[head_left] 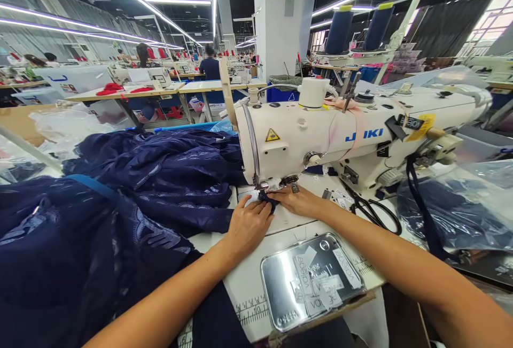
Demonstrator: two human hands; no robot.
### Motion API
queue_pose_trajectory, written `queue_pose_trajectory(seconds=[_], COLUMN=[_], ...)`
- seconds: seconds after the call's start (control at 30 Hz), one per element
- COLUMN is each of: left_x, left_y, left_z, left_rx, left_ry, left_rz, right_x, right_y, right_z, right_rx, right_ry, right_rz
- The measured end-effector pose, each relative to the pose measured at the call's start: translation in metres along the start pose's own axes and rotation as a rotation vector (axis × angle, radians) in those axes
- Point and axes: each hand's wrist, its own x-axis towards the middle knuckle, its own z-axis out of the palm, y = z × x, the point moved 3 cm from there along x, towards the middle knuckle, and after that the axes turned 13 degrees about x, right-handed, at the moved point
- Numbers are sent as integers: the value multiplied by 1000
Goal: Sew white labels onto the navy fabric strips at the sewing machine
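A white sewing machine [296, 139] stands on the white work table, its needle area low at the centre. My left hand [249, 223] lies on a small piece of dark navy fabric [269, 202] just in front of the needle, fingers pressed together on it. My right hand [294, 201] reaches in from the right, its fingers closed at the other side of the same piece beneath the machine head. A large heap of navy fabric with pale patterns [160, 166] spreads over the left. The fingertips nearest the needle are partly hidden.
A metal tray with white labels [276, 300] sits at the table's front. Black-handled scissors [374, 211] lie right of the machine, beside a plastic bag of dark fabric [452, 214]. Two navy thread cones [339, 30] stand behind. People sit at other tables farther back.
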Motion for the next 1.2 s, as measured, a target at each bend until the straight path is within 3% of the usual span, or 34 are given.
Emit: queue_pose_trajectory(seconds=[0.2,0.33,0.47,0.57,0.7,0.87,1.2], left_x=[-17,-20,-11,-4,0,1,3], left_y=[1,-29,-64,-70,-49,-26,-24], left_z=[-15,-17,-9,-5,-13,-16,0], left_rx=[37,-1,-95,-152,6,241,141], left_ry=[2,-51,-90,-106,-85,25,18], left_rz=[20,-50,-270,-339,-122,138,226], right_x=[0,-3,-4,-5,-5,-6,-7], right_y=[-6,-17,-33,-37,-32,-23,-17], right_z=[-5,-8,-6,-2,4,5,-2], right_rx=[-35,-1,48,23,60,174,342], right_ry=[0,-3,-7,37,62,79,115], right_rz=[30,74,65,87,93,120,115])
